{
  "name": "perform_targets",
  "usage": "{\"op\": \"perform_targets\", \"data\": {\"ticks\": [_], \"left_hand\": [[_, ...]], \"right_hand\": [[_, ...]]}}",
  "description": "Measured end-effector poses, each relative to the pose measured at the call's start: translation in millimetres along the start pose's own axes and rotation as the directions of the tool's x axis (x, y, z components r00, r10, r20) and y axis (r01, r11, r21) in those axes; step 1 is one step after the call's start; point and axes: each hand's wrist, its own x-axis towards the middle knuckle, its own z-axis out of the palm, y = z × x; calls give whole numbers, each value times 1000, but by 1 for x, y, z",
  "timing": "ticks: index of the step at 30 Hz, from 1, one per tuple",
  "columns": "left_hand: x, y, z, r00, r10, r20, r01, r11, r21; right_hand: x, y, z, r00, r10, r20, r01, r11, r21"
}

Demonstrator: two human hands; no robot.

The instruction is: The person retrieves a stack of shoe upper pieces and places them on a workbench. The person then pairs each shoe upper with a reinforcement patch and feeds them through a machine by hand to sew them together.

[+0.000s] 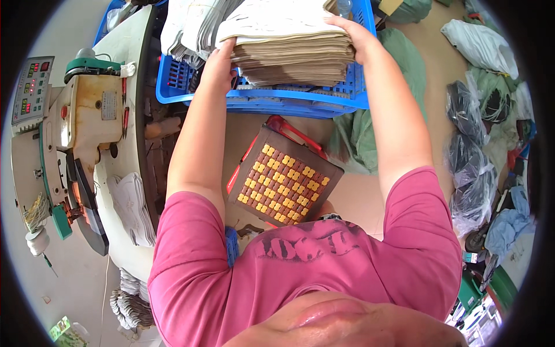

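Both my arms reach forward to a thick stack of fabric pieces (292, 58), white on top with tan layered edges below. My left hand (218, 68) is at the stack's left side, with its thumb along the upper edge. My right hand (355, 39) grips the right side, fingers reaching over the top. The stack is level, in or just over a blue plastic basket (277, 104); whether it bears on the basket is hidden. To its left another bundle of white fabric pieces (193, 29) leans inside the basket.
A stool (283, 179) with a brown and yellow beaded top stands below the basket. On the left are an industrial sewing machine (92, 110), its control panel (33, 89) and folded white cloth (132, 208) on the table. Green sacking (399, 75) and plastic-wrapped black bundles (465, 156) lie on the right.
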Motion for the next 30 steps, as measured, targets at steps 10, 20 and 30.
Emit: {"op": "perform_targets", "data": {"ticks": [10,20,30], "left_hand": [[-7,-9,-3,995,53,-89,-48,997,54],[2,13,52,554,762,336,-488,-30,873],[-13,-13,68,629,694,349,-471,-17,882]], "right_hand": [[18,-25,-6,875,-423,-234,70,589,-805],[3,-17,48,925,-375,58,34,-69,-997],[-12,17,25,875,-472,106,136,30,-990]]}}
